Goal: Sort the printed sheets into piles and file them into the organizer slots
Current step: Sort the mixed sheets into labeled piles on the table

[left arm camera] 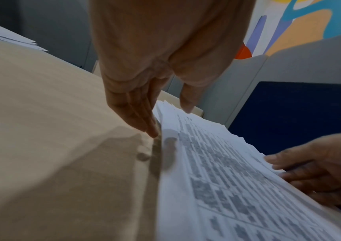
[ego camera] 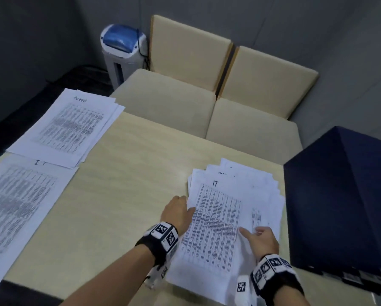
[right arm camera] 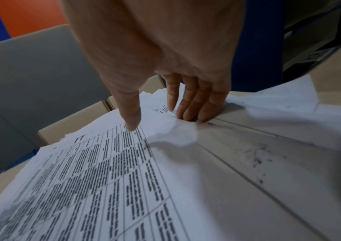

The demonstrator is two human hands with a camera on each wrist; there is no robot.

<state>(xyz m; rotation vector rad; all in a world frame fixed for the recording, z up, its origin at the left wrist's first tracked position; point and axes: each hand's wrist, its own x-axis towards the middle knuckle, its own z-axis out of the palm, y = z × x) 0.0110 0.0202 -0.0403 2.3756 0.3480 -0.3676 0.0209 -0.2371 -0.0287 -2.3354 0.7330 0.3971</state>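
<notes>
A fanned stack of printed sheets lies at the table's right, topped by a sheet headed "IT". My left hand lies with straight fingers along the stack's left edge, thumb just above the paper. My right hand is at the top sheet's right edge, which rucks up between the thumb on top and the fingers pressing the sheet below. Two sorted piles lie at the left: one headed "Admin", one headed "IT". A dark blue organizer stands right of the stack.
The light wooden table shows bare surface between the piles. Two beige cushioned chairs stand beyond its far edge. A white and blue paper shredder sits on the floor behind them. Grey partition walls surround the space.
</notes>
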